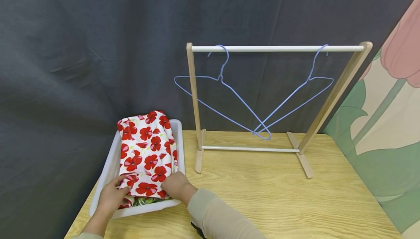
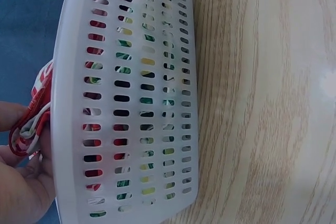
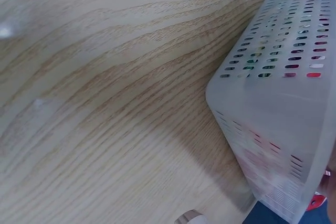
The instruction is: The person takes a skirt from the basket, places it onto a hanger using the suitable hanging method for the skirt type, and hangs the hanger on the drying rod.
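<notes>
On the bench (image 1: 269, 195), right of the white basket (image 1: 180, 142), stands a wooden rack (image 1: 277, 49) whose white top bar carries two blue hangers (image 1: 221, 74), their lower corners crossing. A dark curtain (image 1: 82, 49) hangs behind, and a tulip-patterned backdrop (image 1: 384, 129) stands at the right. The basket's near wall rises between the wrist cameras and most of its contents.

The poppy-print cloth (image 1: 147, 155) lies folded on top in the basket, over a green-patterned fabric (image 1: 147, 200). Its near end is in both grips: the left hand (image 1: 111, 197) pinches the left corner, and the right hand (image 1: 177, 186) is curled on the right edge, holding it, with its fingertips hidden.

The left wrist view shows a red-edged fold between thumb and fingers, and red, green and yellow fabric through the basket's slots, details lost from above. The right wrist view shows mainly a basket corner and bare wood grain, with only a sliver of hand. The head view alone shows the rack whole.
</notes>
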Tool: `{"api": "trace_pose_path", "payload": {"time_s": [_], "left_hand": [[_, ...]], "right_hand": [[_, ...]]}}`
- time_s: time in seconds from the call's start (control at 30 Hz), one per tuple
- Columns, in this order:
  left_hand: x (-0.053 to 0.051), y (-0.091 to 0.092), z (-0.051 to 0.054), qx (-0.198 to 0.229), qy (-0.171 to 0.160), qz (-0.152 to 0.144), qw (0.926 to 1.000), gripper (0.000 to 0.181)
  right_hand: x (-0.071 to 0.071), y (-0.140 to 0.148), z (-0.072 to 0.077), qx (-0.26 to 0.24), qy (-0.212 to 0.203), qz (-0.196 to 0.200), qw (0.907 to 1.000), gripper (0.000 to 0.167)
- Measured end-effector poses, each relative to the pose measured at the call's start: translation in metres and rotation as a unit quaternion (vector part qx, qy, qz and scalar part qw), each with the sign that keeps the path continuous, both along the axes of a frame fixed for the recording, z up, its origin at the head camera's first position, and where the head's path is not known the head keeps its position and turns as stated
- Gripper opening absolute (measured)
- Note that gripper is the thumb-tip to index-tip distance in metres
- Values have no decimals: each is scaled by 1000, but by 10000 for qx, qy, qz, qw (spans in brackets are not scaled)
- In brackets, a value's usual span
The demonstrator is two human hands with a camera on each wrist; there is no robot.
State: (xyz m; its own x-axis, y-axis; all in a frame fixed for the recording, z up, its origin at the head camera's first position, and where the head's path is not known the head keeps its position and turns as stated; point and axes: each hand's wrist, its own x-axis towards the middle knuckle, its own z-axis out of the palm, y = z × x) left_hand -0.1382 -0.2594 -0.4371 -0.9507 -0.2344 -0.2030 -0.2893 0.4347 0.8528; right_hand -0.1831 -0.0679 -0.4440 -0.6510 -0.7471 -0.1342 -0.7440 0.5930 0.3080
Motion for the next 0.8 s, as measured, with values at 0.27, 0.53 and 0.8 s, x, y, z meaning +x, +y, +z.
{"api": "trace_pose_path", "payload": {"time_s": [0.27, 0.53, 0.8], "left_hand": [[2, -2, 2, 103, -88, 105, 9999, 46], [3, -2, 7, 48, -37, 180, 9998, 46], [4, 0, 8, -3, 82, 423, 9991, 42]], "right_hand": [[-2, 1, -2, -342, 117, 69, 9993, 6], [-4, 10, -4, -1609, 600, -88, 9851, 8], [-6, 28, 3, -3493, 205, -587, 9349, 9]]}}
